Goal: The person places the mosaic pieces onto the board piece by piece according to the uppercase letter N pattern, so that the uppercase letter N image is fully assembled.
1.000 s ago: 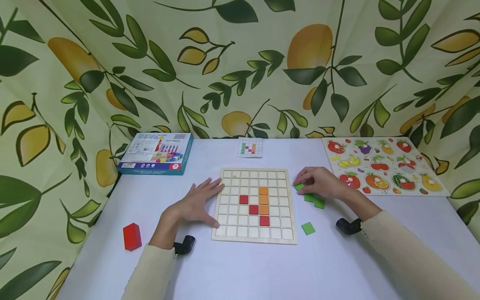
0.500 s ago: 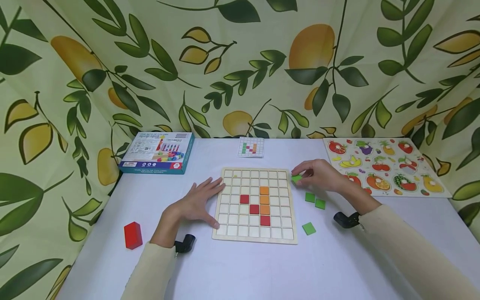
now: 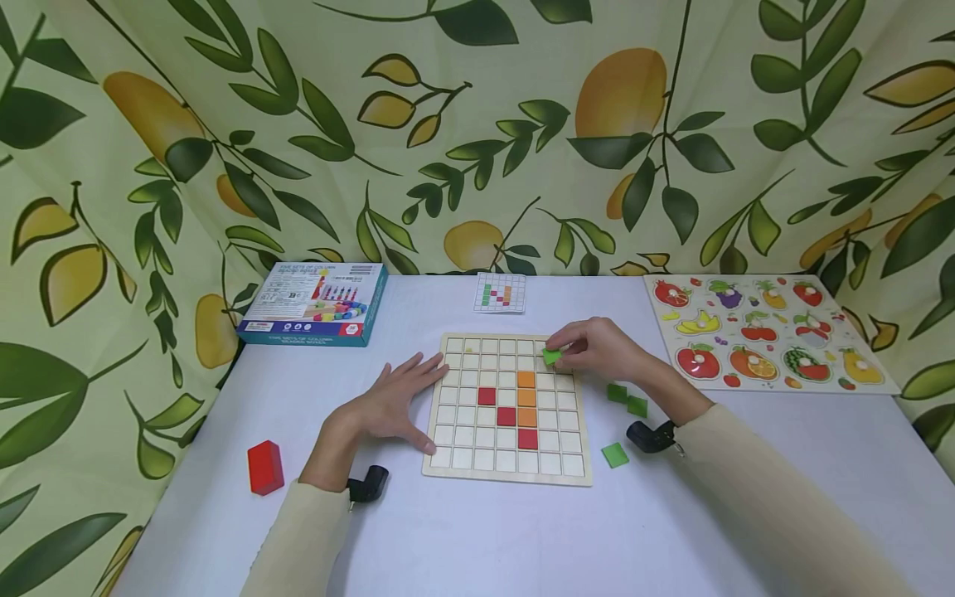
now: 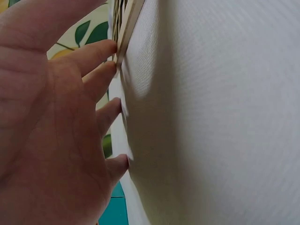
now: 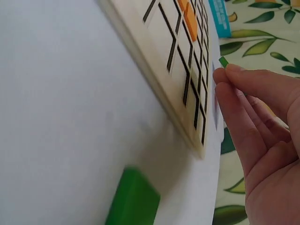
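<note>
A wooden grid board lies mid-table, with several red and orange square tiles set in its cells. Along its left edge rests my left hand, fingers spread, the thumb at the lower left side; the left wrist view shows the fingertips by the board's rim. My right hand pinches a green square tile between thumb and fingers above the board's upper right cells. In the right wrist view that tile shows only as a small green corner. Three more green tiles lie right of the board.
A small pattern card with a coloured grid lies behind the board. At the back left is a teal box, with a red block nearer on the left. A fruit puzzle board occupies the back right, before a patterned curtain.
My right hand has picked up one green tile from the group on the right and carried it left, over the board. The left hand has stayed put.
</note>
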A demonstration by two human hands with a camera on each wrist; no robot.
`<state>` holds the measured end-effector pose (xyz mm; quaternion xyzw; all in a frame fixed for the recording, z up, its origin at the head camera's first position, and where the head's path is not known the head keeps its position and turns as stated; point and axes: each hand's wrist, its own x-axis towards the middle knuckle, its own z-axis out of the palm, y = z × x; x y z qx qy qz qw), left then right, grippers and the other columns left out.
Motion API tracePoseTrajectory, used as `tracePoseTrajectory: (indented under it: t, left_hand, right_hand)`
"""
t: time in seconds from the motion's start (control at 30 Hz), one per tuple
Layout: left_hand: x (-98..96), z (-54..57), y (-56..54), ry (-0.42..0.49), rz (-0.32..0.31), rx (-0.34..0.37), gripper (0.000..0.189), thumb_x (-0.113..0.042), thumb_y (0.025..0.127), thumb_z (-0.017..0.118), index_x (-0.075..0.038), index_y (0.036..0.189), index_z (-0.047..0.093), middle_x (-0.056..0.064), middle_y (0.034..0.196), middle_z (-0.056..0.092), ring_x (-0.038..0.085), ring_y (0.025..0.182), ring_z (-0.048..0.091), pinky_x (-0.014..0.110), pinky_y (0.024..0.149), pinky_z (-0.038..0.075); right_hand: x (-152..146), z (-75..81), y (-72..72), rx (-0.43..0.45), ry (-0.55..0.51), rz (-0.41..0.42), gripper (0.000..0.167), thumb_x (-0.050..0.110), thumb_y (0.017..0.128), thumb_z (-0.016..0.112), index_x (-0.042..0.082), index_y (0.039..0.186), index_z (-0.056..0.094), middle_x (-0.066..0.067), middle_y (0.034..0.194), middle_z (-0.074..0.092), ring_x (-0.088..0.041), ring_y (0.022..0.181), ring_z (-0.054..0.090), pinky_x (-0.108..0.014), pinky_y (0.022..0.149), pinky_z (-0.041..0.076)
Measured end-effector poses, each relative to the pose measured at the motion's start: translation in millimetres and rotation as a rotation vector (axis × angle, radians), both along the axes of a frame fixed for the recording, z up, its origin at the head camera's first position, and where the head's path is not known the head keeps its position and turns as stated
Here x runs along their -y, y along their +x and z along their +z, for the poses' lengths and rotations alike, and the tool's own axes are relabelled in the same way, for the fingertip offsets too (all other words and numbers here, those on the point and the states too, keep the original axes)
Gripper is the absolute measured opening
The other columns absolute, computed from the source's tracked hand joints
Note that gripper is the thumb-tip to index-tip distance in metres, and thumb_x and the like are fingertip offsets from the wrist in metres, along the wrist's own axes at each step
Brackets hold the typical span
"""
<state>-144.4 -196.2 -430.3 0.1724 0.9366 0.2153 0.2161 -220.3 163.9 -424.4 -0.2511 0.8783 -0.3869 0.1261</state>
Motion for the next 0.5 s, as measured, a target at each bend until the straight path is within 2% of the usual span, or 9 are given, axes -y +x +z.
tracePoseTrajectory:
  t: [0.27, 0.5]
  left_hand:
    - [-1.4, 1.5, 0.1, 0.000, 0.004, 0.004, 0.121, -0.048, 0.062, 0.095, -0.023, 0.162, 0.031, -0.002, 0.174, 0.016, 0.033, 0.163, 0.004, 0.067, 0.128, -0.001]
    - [-1.2, 2.2, 0.5, 0.002, 0.009, 0.025, 0.120, -0.047, 0.063, 0.095, -0.023, 0.162, 0.031, -0.002, 0.174, 0.015, 0.032, 0.163, 0.003, 0.067, 0.128, -0.002]
  right_hand:
    - [34.3, -1.7, 0.6, 0.044, -0.041, 0.034, 0.025, 0.007, 0.086, 0.081, 0.005, 0.111, 0.079, -0.014, 0.119, 0.076, -0.018, 0.094, 0.077, -0.027, 0.083, 0.064]
    - [63.1, -3.6, 2.7, 0.079, -0.078, 0.064, 0.023, 0.006, 0.086, 0.080, 0.007, 0.109, 0.080, -0.011, 0.118, 0.076, -0.016, 0.094, 0.077, -0.028, 0.085, 0.064]
